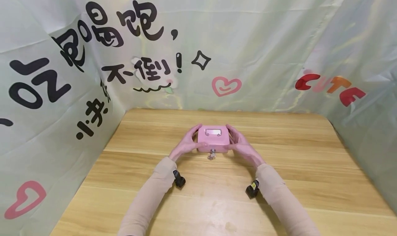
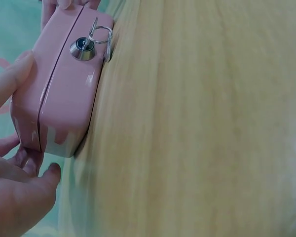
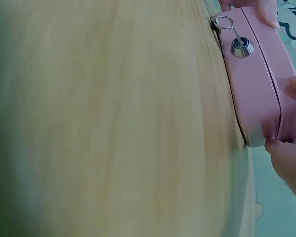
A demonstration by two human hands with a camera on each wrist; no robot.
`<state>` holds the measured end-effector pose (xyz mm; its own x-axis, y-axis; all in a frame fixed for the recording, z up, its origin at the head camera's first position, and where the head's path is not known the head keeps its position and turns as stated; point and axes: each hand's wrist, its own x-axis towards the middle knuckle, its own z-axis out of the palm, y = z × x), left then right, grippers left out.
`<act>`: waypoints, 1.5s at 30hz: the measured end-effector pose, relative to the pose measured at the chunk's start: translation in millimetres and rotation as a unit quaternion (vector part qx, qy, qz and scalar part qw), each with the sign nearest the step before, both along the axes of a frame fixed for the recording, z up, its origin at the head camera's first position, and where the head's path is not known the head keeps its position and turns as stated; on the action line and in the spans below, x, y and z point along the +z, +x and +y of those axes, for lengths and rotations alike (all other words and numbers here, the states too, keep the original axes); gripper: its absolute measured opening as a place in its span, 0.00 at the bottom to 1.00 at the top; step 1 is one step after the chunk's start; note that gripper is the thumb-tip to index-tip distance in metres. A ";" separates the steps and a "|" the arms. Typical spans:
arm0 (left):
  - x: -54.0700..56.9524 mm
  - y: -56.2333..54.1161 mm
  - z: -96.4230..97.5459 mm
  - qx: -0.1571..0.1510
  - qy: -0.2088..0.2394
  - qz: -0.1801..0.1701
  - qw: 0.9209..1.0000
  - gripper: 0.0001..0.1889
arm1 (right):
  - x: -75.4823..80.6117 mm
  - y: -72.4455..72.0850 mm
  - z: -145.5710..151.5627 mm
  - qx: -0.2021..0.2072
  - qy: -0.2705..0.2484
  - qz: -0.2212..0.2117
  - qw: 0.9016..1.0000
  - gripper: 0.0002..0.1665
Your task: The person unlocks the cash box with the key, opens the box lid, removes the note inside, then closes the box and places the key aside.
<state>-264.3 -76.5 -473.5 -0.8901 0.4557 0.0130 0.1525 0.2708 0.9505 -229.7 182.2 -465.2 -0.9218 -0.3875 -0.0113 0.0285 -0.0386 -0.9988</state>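
1. Nearest, two pale sleeves [image 1: 145, 203] reach across the table [image 1: 214, 208]. Small black cameras [image 1: 179, 179] sit inside the cuffs, presumably so each faces its own hand.
2. Beyond them, a key [image 2: 92, 28] stands in the lock [image 2: 82, 51] on the pink box's front, with a ring [image 2: 101, 27] hanging from it. The front faces the person, which probably keeps the lock within reach.
3. The pink box [image 1: 203, 138] itself lies toward the table's far edge, roughly midway between the left and right edges and well apart from the corners. Its lid is down, leaving a thin seam.
4. The left hand [image 1: 187, 143] grasps the box's left end, thumb at the front above the seam, fingers around the side.
5. The right hand [image 1: 243, 147] grips the right end in mirror fashion; this matched hold likely keeps the box level and square, and leaves the lock uncovered.
6. Farthest, behind the far edge, hangs a printed cloth [image 1: 263, 50], seemingly there as a screen.
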 end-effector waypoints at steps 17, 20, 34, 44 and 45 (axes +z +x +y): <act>-9.6 -2.2 -19.7 -0.063 0.060 -0.042 0.995 0.60 | -2.1 -5.6 10.2 0.045 0.025 -0.002 0.999 0.65; -11.6 -3.2 -21.2 -0.054 0.065 -0.047 0.995 0.59 | -2.8 -6.5 13.1 0.046 0.035 0.011 0.998 0.63; -10.7 -7.4 -5.2 0.079 0.070 0.015 0.994 0.31 | 4.3 -7.7 9.2 -0.120 0.060 -0.021 0.991 0.34; -16.9 -4.4 -6.4 0.032 0.054 0.069 0.996 0.32 | 1.5 -7.9 -4.2 -0.216 0.006 0.003 0.976 0.28; -17.6 -4.7 -6.8 0.026 0.054 0.074 0.995 0.31 | 1.5 -7.8 -4.4 -0.214 0.008 0.007 0.977 0.30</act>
<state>-269.1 -83.3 -491.1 -0.8971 0.3980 0.1918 0.2813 0.1800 0.9426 -237.5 177.8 -463.7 -0.9994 0.0341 -0.0013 0.0003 -0.0289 -0.9996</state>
